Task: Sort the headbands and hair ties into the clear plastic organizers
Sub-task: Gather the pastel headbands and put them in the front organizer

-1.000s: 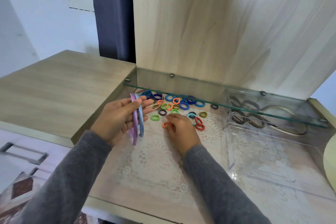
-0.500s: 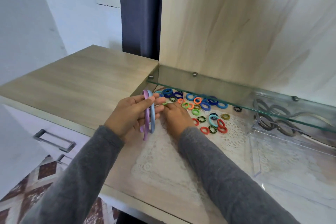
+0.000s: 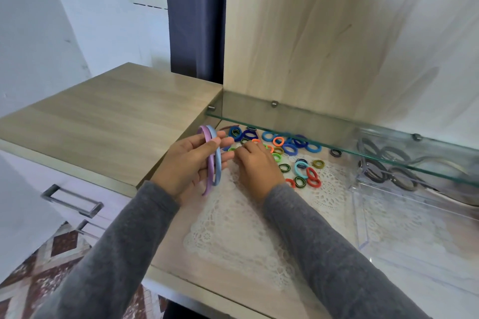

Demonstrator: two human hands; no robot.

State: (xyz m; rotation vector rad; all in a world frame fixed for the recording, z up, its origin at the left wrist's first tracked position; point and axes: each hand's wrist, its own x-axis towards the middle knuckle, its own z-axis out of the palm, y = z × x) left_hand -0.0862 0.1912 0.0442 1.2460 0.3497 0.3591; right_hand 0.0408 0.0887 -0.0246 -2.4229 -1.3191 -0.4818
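Leftward across the lace mat is where the right hand has travelled: a second ago it sat among the ties near the mat's middle, and it is now at the mat's far-left corner, just beside the left hand's fingertips. The left hand has kept its load throughout.

That left grip is closed, fingers and thumb curled round a purple headband and a blue headband, which stand on edge side by side above the mat's left border. The right hand lies palm down with its fingers bent onto the nearest ties. Whether that grip has pinched one cannot be told, since the knuckles hide the fingertips.

By my reading the sorting is at an early stage. Several dark headbands already lie in the clear organizer to the right of the mat, under the glass shelf. The near part of the organizer looks unfilled. The coloured hair ties are all loose across the mat's far half on the tabletop, none visibly in a container. Left to do: the two held bands and the whole scatter of ties.
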